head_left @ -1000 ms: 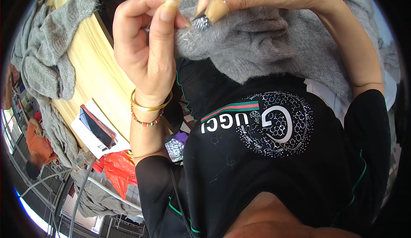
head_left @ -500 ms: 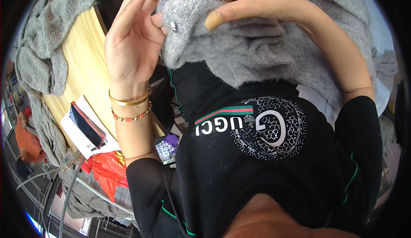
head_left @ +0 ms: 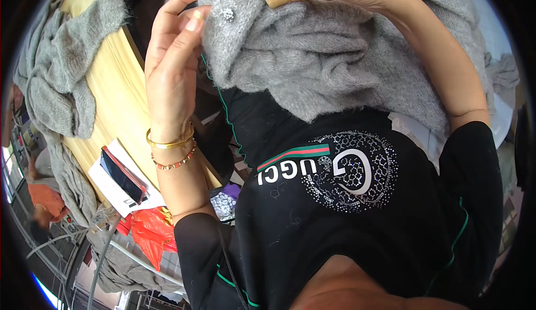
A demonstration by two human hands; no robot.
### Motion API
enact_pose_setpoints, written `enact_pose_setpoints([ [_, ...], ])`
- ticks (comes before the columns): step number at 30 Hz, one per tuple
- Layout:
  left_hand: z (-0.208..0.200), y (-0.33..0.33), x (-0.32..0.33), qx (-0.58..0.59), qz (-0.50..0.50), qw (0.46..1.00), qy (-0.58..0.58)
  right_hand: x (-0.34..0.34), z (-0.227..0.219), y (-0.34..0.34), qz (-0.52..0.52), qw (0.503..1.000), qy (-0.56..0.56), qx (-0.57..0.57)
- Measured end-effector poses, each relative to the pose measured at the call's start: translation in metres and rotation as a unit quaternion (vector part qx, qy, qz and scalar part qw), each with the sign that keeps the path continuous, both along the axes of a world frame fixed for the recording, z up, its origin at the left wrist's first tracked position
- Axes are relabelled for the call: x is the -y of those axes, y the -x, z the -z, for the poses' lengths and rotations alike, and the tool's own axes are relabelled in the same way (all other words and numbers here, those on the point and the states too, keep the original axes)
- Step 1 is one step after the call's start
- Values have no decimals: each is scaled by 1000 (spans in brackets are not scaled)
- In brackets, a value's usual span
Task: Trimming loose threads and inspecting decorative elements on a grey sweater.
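Pale wood-grain tabletop [head_left: 117, 81] ran down the left side, edge bowed by the lens. Grey metal bars [head_left: 56, 240] crossed lower left, area behind dim. Bright strip [head_left: 46, 293] showed at the lower-left rim; couldn't tell window from lamp.

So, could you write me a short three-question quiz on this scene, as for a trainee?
1. True or false: the gold bangle sits nearer the left hand than the beaded bracelet does.
2. Which colour is the plastic bag? A blue; B red; C green.
3. What is the sparkly silver ornament on?

Key: 1. True. 2. B. 3. The grey knitted garment.
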State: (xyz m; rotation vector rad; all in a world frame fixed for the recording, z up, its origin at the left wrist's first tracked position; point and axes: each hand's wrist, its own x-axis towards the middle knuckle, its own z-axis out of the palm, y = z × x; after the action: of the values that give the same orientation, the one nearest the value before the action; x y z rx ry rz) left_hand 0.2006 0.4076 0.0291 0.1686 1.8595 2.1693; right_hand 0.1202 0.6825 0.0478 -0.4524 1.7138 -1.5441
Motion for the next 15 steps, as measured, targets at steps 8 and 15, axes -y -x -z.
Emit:
enact_pose_setpoints([
  [8,-4,-6,-8,-109,-8,994,-1,-1,-1,0,-7,1000,-1,0],
  [15,-8,-6,-6,-168,-65,973,141,-3,3,-2,-5,999,42,16],
])
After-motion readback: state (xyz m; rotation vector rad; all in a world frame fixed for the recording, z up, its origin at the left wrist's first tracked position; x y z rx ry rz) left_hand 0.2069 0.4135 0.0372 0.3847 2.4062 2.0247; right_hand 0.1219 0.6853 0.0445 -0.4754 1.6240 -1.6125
